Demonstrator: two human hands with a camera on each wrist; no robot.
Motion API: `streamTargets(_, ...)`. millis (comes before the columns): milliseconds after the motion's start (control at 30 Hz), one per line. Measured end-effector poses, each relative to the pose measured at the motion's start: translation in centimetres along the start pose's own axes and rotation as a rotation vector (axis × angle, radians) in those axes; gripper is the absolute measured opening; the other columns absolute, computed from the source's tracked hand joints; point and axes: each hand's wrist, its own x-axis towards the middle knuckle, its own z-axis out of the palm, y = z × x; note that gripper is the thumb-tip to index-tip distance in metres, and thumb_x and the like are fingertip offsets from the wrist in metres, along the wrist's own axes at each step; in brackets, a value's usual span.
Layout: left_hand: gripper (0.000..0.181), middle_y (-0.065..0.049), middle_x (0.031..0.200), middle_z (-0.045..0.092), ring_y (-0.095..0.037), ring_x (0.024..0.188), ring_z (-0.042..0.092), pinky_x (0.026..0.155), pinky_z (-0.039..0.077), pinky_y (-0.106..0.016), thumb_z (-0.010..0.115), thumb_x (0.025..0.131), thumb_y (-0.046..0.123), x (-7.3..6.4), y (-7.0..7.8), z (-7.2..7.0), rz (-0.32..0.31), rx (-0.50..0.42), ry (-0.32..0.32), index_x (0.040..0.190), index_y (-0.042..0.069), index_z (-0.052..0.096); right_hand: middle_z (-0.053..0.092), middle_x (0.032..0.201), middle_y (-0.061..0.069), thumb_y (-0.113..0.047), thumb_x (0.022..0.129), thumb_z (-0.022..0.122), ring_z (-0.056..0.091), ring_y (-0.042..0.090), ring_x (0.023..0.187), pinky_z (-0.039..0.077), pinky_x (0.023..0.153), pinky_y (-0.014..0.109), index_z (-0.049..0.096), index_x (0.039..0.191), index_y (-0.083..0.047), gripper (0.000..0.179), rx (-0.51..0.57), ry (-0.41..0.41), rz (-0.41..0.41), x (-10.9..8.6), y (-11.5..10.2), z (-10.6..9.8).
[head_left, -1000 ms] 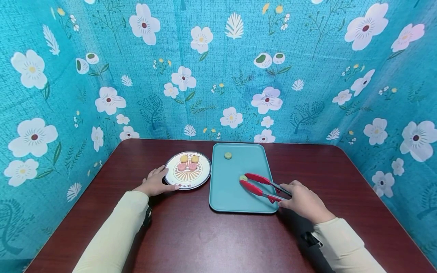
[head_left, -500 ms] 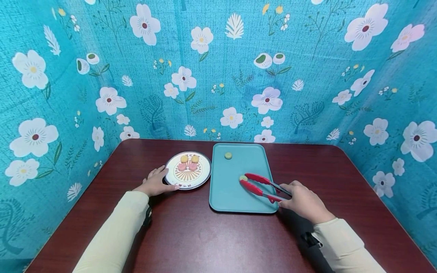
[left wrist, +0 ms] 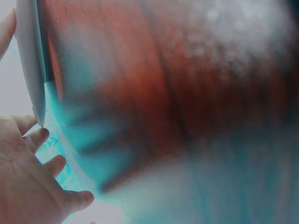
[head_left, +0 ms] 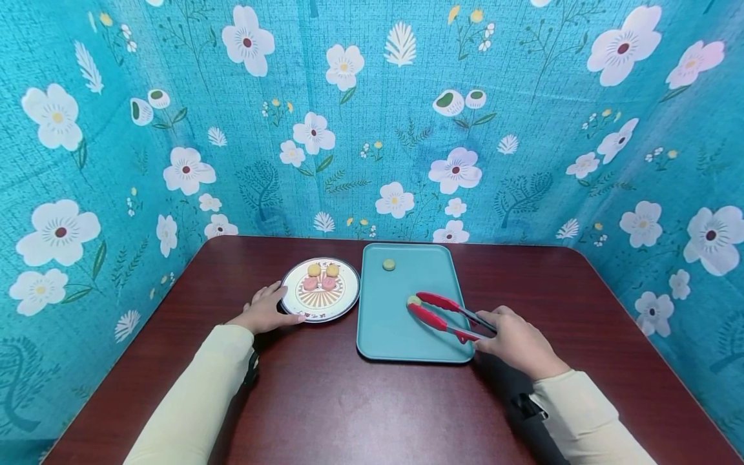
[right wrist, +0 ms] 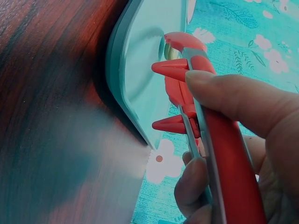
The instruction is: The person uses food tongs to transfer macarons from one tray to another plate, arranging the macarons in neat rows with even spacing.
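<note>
In the head view, my right hand point(head_left: 520, 341) grips red-tipped metal tongs point(head_left: 430, 318) over the blue-green tray point(head_left: 401, 342). A small round green piece point(head_left: 413, 300), like a cookie or little cake, sits between the tong tips. Thumb and fingers wrap the red handles, as the right wrist view shows. A second green piece point(head_left: 389, 265) lies near the tray's far left corner. My left hand point(head_left: 264, 312) rests at the left edge of the round white plate point(head_left: 343, 302), thumb on its front rim, fingers spread. Two yellow pieces point(head_left: 314, 270) and two pink pieces point(head_left: 310, 283) lie on the plate.
Plate and tray stand side by side, nearly touching, on a dark red-brown wooden table point(head_left: 349, 400). A blue floral cloth point(head_left: 360, 168) hangs behind the table and along both sides.
The tong tips have drawn slightly closer around the green piece, and it sits a little higher in the head view. The left hand and plate have not moved.
</note>
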Motion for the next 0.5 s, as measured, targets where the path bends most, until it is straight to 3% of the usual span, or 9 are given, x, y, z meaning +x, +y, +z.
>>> streamTargets(500,0.11,-0.023,0.158,0.014,-0.048,0.141,0.007,0.105,0.011,-0.074,0.069,0.075,0.064,-0.15,0.06,0.01,0.015,0.007,0.006,0.152,0.001,0.024,0.058,0.095,0.01,-0.024,0.073,0.083,0.051,0.017,0.072,0.044,0.054,0.029,0.063,0.124,0.003,0.06,-0.005,0.035,-0.016,0.5,-0.24,0.0)
